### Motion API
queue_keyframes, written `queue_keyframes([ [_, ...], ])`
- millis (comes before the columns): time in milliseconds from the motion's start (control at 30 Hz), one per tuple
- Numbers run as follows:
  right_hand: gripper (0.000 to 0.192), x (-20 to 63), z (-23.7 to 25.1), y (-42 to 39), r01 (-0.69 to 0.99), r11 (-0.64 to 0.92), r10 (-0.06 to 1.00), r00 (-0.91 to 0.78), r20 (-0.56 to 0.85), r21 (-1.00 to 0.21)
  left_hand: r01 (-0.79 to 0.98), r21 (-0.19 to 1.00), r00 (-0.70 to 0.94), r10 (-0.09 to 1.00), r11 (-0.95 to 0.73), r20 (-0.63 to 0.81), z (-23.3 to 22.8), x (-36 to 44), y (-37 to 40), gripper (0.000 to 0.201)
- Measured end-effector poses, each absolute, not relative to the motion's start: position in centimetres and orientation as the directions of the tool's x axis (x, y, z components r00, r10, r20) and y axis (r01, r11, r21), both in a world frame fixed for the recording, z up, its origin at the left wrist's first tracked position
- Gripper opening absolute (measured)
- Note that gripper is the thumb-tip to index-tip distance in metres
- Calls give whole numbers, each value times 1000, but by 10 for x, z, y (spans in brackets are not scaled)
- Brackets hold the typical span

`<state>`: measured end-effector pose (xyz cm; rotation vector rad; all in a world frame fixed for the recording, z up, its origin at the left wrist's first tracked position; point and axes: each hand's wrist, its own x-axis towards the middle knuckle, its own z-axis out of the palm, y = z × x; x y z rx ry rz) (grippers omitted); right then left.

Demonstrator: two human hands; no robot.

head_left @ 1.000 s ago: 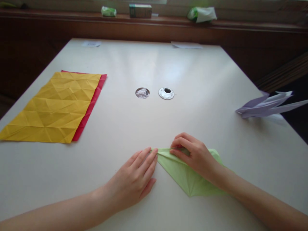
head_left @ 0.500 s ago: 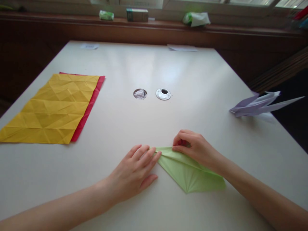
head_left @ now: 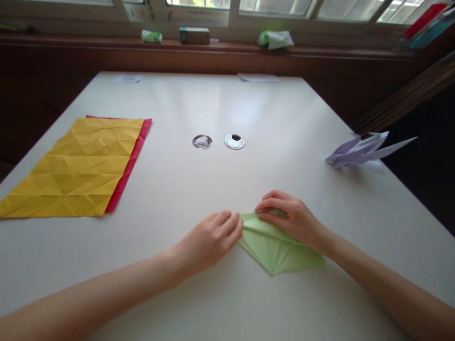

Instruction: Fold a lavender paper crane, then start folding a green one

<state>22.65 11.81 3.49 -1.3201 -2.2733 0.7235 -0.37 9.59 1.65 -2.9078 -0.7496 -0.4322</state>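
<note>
A folded sheet of light green paper [head_left: 275,248] lies on the white table, with creases fanning out from its near point. At its left corner my left hand [head_left: 215,237] has its fingers closed on the paper; the thumb is hidden. My right hand [head_left: 289,213] pinches the far edge of the same paper between thumb and fingers, and its palm covers part of the right side.
Yellow creased paper [head_left: 81,166] lies over a red sheet [head_left: 128,177] at the left. A folded purple paper model [head_left: 359,150] stands near the right edge. Two round holes, one with a metal ring [head_left: 234,141], sit mid-table. Packets and a box [head_left: 194,36] line the sill.
My left hand has gone from lying flat with fingers spread to closed on the paper's left corner. The right fingers still grip the far edge. The camera view has tilted up slightly.
</note>
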Motion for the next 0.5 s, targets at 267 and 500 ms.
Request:
queue_keyframes([
  [267,2,234,32,115,724,346,924,-373,83,-597,468,175,838,498,-866,223,20,8,107,17],
  [500,6,232,35,114,744,305,940,-336,61,-595,424,294,824,500,-857,268,18,6,109,20],
])
